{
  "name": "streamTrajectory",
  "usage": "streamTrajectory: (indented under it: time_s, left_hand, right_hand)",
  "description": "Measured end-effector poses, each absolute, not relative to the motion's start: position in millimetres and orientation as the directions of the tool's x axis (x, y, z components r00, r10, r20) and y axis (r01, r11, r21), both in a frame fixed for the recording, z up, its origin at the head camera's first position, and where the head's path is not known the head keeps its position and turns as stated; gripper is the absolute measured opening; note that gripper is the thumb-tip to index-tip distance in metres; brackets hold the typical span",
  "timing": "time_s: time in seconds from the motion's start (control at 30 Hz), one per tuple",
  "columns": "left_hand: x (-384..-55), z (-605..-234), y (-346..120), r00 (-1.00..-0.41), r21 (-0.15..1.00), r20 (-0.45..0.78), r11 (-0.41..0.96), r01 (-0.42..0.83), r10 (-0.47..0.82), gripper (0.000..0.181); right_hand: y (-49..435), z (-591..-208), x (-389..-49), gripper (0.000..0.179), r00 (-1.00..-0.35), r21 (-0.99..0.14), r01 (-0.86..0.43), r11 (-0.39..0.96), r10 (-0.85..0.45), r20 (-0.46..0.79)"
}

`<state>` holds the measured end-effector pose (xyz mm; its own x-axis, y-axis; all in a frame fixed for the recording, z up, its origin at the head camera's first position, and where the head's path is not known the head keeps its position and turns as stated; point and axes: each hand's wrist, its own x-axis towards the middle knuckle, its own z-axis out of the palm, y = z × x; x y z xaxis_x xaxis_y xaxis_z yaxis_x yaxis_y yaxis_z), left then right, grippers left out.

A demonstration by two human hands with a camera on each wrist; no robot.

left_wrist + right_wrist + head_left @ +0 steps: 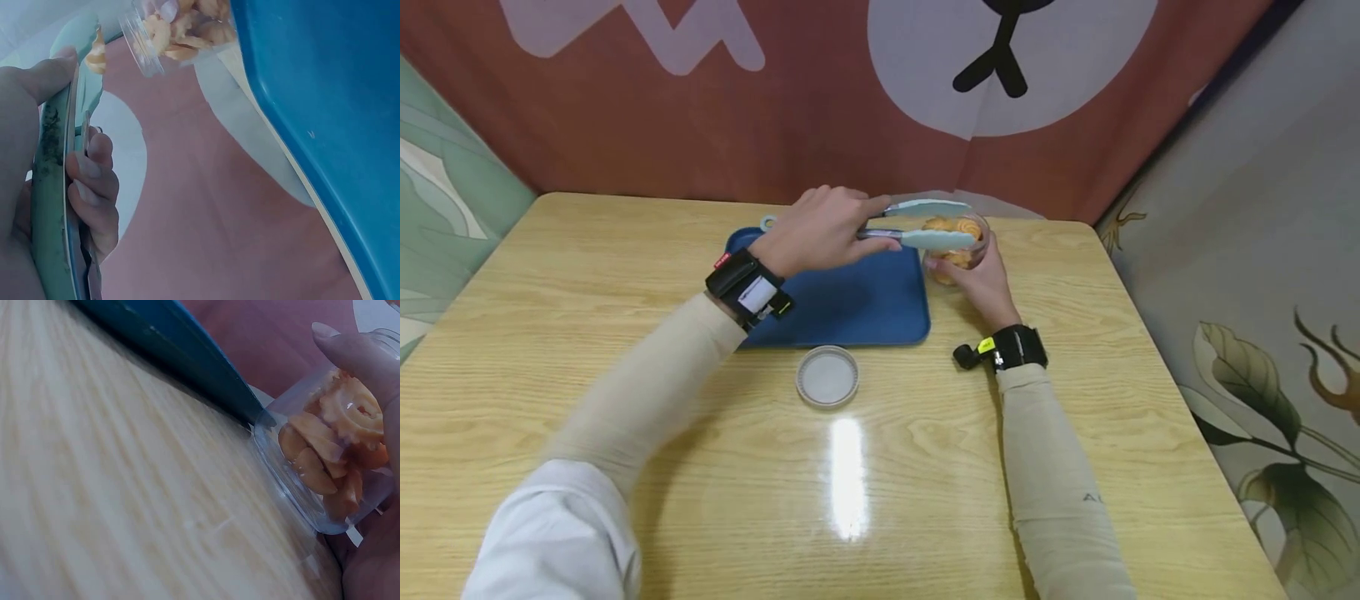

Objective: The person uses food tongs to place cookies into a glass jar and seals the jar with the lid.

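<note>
My left hand [823,229] grips a pair of tongs [936,240] with pale green tips, held level above the far right part of a blue tray [872,304]. In the left wrist view, a piece of swirled orange-and-cream cookie [95,56] shows between the tong tips. Those tips reach over the mouth of a clear plastic jar [139,44]. My right hand [988,287] holds the jar just beyond the tray's right edge, its thumb along the jar's side. Several golden cookies [312,465] lie inside, seen through the wall.
A round, pale lid [827,377] lies on the wooden table [917,467] in front of the tray. Behind the table's far edge hangs a reddish-brown cloth [820,125] with white shapes. A wall with a leaf pattern [1262,400] stands at the right.
</note>
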<state>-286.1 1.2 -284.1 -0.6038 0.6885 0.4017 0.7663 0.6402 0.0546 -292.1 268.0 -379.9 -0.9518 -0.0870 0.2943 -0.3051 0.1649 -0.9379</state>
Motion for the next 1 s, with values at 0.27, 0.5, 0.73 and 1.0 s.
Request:
streamTrajectory:
  time_s: [0.27,0.5,0.73,1.0]
  left_hand:
    - [-302,-286,23,-0.621,0.069,0.379,0.648,0.758,0.686,0.062]
    - [-313,-292,33,-0.642,0.065,0.349,0.666,0.743,0.682,0.065]
    - [-312,-294,32,-0.659,0.064,0.348,0.684,0.726,0.667,0.072]
    - [-311,-295,33,-0.681,0.096,0.337,0.696,0.712,0.65,0.077]
  right_hand:
    - [266,-382,-292,0.081,-0.944,-0.935,-0.327,0.137,-0.098,0.316]
    - [261,-383,-294,0.08,-0.941,-0.922,-0.338,0.19,-0.092,0.326]
    - [257,-383,-295,0.081,-0.944,-0.932,-0.327,0.156,-0.105,0.313]
    - [258,-382,-295,0.081,-0.929,-0.916,-0.366,0.162,-0.119,0.35]
